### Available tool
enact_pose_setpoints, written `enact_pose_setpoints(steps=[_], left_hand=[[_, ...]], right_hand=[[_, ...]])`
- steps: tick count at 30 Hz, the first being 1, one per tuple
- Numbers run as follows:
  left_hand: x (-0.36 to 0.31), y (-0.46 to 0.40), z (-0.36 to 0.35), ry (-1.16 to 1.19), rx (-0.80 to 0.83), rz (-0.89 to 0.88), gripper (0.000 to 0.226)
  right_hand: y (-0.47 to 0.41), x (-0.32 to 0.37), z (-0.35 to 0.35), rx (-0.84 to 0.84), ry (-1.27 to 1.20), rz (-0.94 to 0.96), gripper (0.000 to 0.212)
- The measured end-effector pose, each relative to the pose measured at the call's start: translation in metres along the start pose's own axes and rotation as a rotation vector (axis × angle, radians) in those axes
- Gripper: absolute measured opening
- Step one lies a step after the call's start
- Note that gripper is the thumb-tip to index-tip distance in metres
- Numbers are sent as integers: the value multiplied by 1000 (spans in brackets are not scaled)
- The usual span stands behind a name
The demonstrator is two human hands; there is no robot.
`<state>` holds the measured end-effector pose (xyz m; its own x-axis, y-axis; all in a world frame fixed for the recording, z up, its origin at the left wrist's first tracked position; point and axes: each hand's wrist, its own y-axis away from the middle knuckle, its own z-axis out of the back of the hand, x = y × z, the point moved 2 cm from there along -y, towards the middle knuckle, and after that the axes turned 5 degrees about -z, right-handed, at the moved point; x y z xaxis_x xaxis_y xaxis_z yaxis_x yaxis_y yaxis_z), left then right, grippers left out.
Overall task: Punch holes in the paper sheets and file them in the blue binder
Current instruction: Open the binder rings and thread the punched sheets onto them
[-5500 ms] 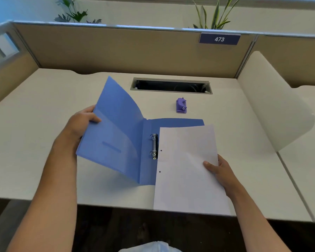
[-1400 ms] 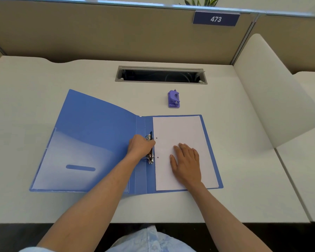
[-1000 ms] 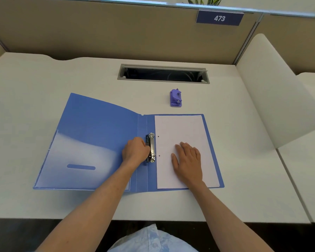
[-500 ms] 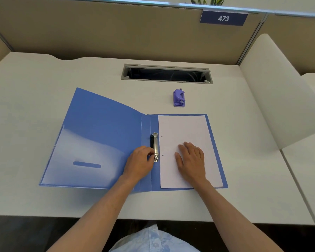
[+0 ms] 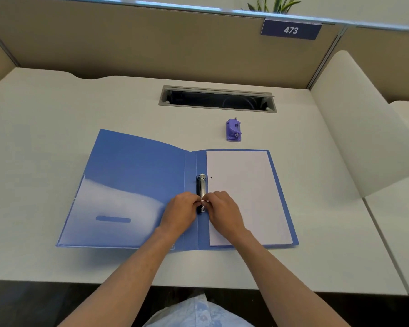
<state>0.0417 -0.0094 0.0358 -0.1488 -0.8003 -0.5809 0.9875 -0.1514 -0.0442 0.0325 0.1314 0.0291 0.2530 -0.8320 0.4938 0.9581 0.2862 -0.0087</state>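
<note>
The blue binder (image 5: 137, 175) lies open flat on the desk, its cover spread to the left. A white paper sheet (image 5: 246, 185) with punched holes lies on the binder's right half beside the ring mechanism (image 5: 200, 185). My left hand (image 5: 181, 212) and my right hand (image 5: 223, 212) meet at the near ring of the mechanism, fingers pinched on it from either side. The sheet's near hole is hidden under my right hand; the far hole shows. A purple hole punch (image 5: 233, 129) stands behind the binder, untouched.
A cable slot (image 5: 217, 99) is cut into the white desk (image 5: 45, 114) behind the punch. A beige partition (image 5: 151, 43) with a "473" sign closes the back. A white curved divider (image 5: 364, 138) rises on the right.
My right hand has left the flat of the sheet and moved left to the near ring. My left hand has closed in on the same ring. The camera view shifted slightly.
</note>
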Motion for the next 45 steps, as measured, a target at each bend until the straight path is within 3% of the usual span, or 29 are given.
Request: enact_pose_setpoints(steps=[3,7,18,25,28,31,33,36,39,42,45], left_hand=[[-3,3,-2,-7,-28,38,19],[-9,4,-4,3,-55,95,16],[-2,5,-3,66,-93,170,12],[3,-4,-3,47,18,239,13],[3,-11,6,110,122,282,9],[0,-20,20,156,179,371,19],[-4,-26,28,201,112,391,26],[-14,-31,25,228,-6,351,18],[-27,-31,6,166,58,225,23],[-33,-29,-13,58,118,143,37],[-40,-29,-22,-79,116,27,28]], right_hand=[[-3,1,1,-13,60,-11,8],[-2,2,-1,-68,100,-44,16],[-1,-10,-5,-122,-108,-12,12],[-2,-11,1,-109,-75,52,6],[6,-16,5,-136,-63,41,18],[18,-28,16,-271,-87,-109,29],[27,-41,26,-392,-88,-264,30],[40,-64,43,-479,-67,-521,35],[48,-82,55,-406,-39,-721,47],[51,-89,60,-323,3,-797,56],[51,-92,61,-245,3,-852,59]])
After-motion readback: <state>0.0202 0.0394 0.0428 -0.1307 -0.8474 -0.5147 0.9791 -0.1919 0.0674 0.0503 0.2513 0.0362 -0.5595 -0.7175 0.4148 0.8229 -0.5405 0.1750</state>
